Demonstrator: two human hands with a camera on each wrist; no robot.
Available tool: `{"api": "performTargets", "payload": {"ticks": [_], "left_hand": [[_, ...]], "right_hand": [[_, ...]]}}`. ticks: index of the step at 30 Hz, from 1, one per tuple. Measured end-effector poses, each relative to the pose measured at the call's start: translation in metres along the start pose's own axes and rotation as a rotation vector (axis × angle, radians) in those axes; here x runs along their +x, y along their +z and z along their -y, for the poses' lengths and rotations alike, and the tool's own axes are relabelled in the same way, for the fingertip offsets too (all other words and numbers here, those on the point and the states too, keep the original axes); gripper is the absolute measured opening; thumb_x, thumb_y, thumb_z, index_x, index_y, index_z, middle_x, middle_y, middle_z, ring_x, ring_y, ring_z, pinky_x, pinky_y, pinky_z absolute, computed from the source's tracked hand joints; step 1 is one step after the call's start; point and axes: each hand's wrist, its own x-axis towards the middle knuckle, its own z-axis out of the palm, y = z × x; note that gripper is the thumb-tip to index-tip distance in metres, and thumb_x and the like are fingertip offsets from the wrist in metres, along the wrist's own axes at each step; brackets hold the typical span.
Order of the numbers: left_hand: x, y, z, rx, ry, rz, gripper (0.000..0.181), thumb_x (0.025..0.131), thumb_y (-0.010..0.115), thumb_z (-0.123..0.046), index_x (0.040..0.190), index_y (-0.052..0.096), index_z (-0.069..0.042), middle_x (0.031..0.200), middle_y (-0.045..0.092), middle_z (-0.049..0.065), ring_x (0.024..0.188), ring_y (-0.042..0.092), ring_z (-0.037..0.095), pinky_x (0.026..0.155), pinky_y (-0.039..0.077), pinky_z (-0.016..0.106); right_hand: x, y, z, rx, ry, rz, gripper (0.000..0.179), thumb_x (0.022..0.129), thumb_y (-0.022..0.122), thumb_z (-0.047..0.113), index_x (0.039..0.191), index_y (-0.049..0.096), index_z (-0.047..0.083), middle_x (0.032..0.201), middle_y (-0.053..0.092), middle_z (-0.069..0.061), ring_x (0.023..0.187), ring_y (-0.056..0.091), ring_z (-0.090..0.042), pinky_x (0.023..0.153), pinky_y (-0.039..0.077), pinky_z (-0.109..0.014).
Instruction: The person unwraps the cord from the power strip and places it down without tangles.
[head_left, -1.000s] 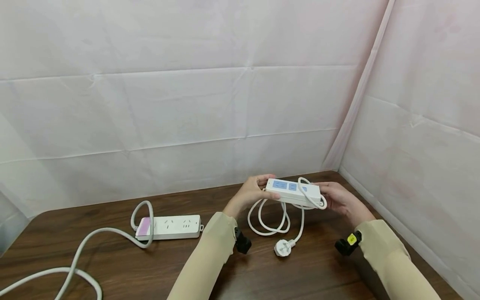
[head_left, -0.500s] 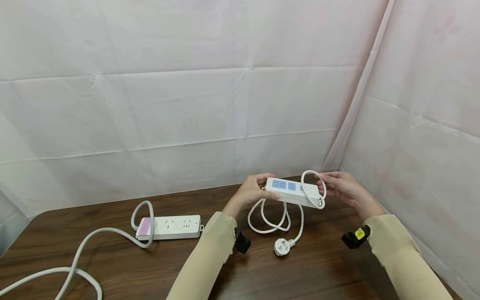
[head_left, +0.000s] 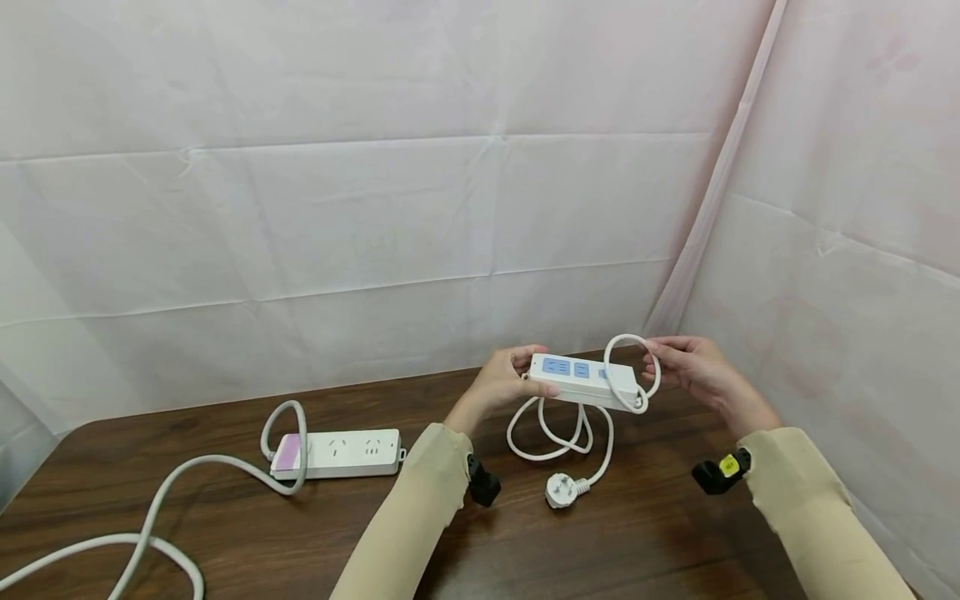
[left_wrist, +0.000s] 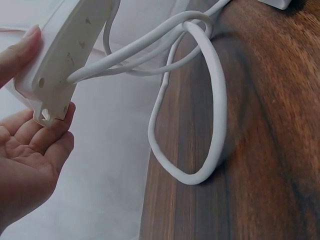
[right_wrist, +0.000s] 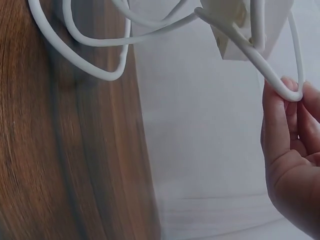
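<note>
A white power strip with blue socket panels (head_left: 587, 388) is held up over the table. My left hand (head_left: 501, 382) grips its left end, thumb on the near side and fingers at the far side. In the left wrist view, the underside of the power strip (left_wrist: 65, 55) faces the camera. My right hand (head_left: 697, 371) pinches a loop of the strip's white cord (head_left: 631, 337) off the right end. In the right wrist view, the cord (right_wrist: 280, 87) bends between thumb and fingertips. More cord hangs below, and the round plug (head_left: 560, 491) lies on the table.
Another white power strip (head_left: 352, 454) with a purple end lies on the brown wooden table (head_left: 300, 533) at left. Its thick cord (head_left: 172, 483) loops toward the front left. White cloth walls (head_left: 375, 208) stand behind and to the right.
My right hand has left the strip's right end, taken the cord loop and drawn it up and right. Cord hanging below has shifted right. My left hand keeps its grip, almost still.
</note>
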Motion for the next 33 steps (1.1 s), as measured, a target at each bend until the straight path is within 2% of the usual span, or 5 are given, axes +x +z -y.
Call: {"api": "performTargets", "payload": {"ticks": [8, 16, 22, 28, 33], "left_hand": [[0.002, -0.001, 0.004, 0.027, 0.019, -0.053, 0.059, 0.067, 0.077, 0.001, 0.122, 0.054, 0.003, 0.108, 0.064, 0.017, 0.087, 0.06, 0.011, 0.072, 0.047, 0.018], [0.004, 0.004, 0.009, 0.064, 0.015, -0.199, 0.058, 0.065, 0.08, -0.004, 0.118, 0.057, 0.001, 0.108, 0.064, 0.013, 0.094, 0.06, 0.014, 0.073, 0.046, 0.018], [0.006, 0.008, 0.013, 0.147, 0.005, -0.285, 0.061, 0.063, 0.083, -0.01, 0.119, 0.058, -0.002, 0.11, 0.064, 0.01, 0.101, 0.058, 0.018, 0.084, 0.046, 0.027], [0.007, 0.012, 0.016, 0.177, -0.026, -0.325, 0.064, 0.063, 0.084, -0.015, 0.121, 0.058, -0.006, 0.11, 0.064, 0.009, 0.098, 0.059, 0.017, 0.081, 0.046, 0.029], [0.006, 0.015, 0.017, 0.183, -0.022, -0.346, 0.065, 0.063, 0.084, -0.016, 0.121, 0.057, -0.006, 0.109, 0.065, 0.01, 0.097, 0.06, 0.018, 0.08, 0.047, 0.028]], "right_hand": [[-0.008, -0.008, 0.006, 0.039, -0.095, 0.04, 0.023, 0.09, 0.05, -0.003, 0.085, 0.071, 0.006, 0.073, 0.066, -0.006, 0.068, 0.065, -0.014, 0.067, 0.054, -0.03], [-0.02, -0.022, 0.01, 0.072, -0.154, 0.126, 0.026, 0.091, 0.046, -0.008, 0.09, 0.07, 0.001, 0.075, 0.067, -0.008, 0.071, 0.066, -0.014, 0.067, 0.054, -0.031], [-0.031, -0.03, 0.011, -0.002, -0.167, 0.22, 0.029, 0.091, 0.044, -0.008, 0.094, 0.07, 0.002, 0.079, 0.067, -0.006, 0.073, 0.066, -0.015, 0.067, 0.054, -0.028], [-0.039, -0.034, 0.009, -0.079, -0.138, 0.323, 0.034, 0.092, 0.041, -0.01, 0.097, 0.07, 0.005, 0.081, 0.068, -0.005, 0.074, 0.067, -0.016, 0.067, 0.054, -0.029], [-0.044, -0.034, 0.003, -0.201, -0.082, 0.421, 0.035, 0.091, 0.042, -0.01, 0.098, 0.07, 0.01, 0.082, 0.068, -0.002, 0.074, 0.066, -0.014, 0.065, 0.054, -0.029]]}}
